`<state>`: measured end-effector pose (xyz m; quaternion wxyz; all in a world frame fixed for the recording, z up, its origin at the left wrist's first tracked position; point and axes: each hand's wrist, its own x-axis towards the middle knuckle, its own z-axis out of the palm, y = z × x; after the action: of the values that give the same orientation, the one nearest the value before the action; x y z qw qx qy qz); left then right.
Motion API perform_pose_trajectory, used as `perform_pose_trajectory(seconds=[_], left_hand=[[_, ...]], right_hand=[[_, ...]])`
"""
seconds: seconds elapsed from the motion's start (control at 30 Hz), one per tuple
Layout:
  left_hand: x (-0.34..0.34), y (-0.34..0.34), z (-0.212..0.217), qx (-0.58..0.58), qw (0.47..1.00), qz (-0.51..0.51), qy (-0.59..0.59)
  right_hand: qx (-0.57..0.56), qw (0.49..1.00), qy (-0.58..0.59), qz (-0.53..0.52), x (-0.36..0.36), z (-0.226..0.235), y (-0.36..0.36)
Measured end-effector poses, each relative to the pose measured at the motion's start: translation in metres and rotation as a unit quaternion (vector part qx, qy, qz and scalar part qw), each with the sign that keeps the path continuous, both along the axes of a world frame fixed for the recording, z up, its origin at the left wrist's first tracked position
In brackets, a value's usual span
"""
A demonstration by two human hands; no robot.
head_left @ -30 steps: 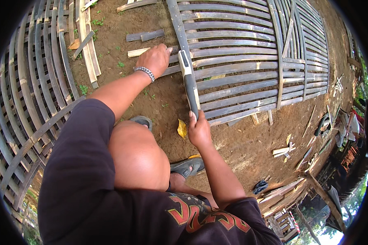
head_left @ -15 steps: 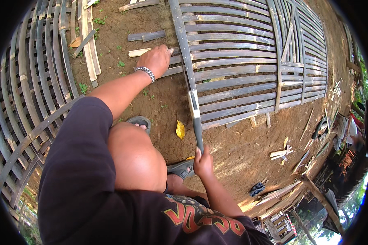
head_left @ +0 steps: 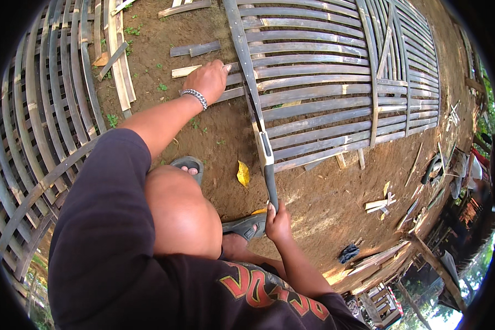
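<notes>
Brown dirt [head_left: 319, 203] makes open room on the near side. A big slatted panel [head_left: 374, 104] is on the right, with a long dark strip [head_left: 237, 33] along its left edge. A saw [head_left: 268, 158] is by the strip's near end, its blade pointing far. The left hand [head_left: 209, 81] touches slat ends [head_left: 231, 95] poking out left; I can't tell if it grips them. The right hand [head_left: 279, 221] is wrapped round the grey handle [head_left: 271, 188].
</notes>
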<state>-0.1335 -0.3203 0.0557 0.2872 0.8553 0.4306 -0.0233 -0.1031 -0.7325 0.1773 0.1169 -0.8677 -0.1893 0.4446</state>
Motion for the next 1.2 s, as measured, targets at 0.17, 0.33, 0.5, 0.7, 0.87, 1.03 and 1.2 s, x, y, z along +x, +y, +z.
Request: perform_pose_trajectory(seconds=[0.17,0.33,0.5,0.7,0.87,1.03,1.2], left_hand=[[0.009,0.003,0.005,0.021,0.999,-0.015,-0.02],[-0.002,0.003,0.0,0.007,1.0,-0.016,-0.025],[0.008,0.007,0.013,-0.013,1.0,0.006,0.002],[0.001,0.009,0.006,-0.005,1.0,-0.021,-0.015],[-0.001,-0.001,-0.001,0.006,0.998,-0.027,-0.058],[-0.006,0.011,0.009,-0.039,0.997,-0.054,-0.035],[-0.01,0.014,-0.001,-0.061,0.992,-0.092,-0.055]], right_hand=[[0.063,0.997,-0.033,0.015,0.036,-0.039,0.119],[0.04,0.999,-0.025,0.002,0.0,-0.007,0.004],[0.052,0.998,-0.018,-0.022,0.003,-0.026,0.052],[0.074,0.996,-0.055,-0.007,-0.002,-0.004,0.039],[0.035,0.999,-0.02,-0.014,0.015,0.012,0.054],[0.109,0.991,-0.073,0.006,0.006,-0.023,0.025],[0.105,0.994,-0.028,-0.034,0.017,-0.036,0.03]])
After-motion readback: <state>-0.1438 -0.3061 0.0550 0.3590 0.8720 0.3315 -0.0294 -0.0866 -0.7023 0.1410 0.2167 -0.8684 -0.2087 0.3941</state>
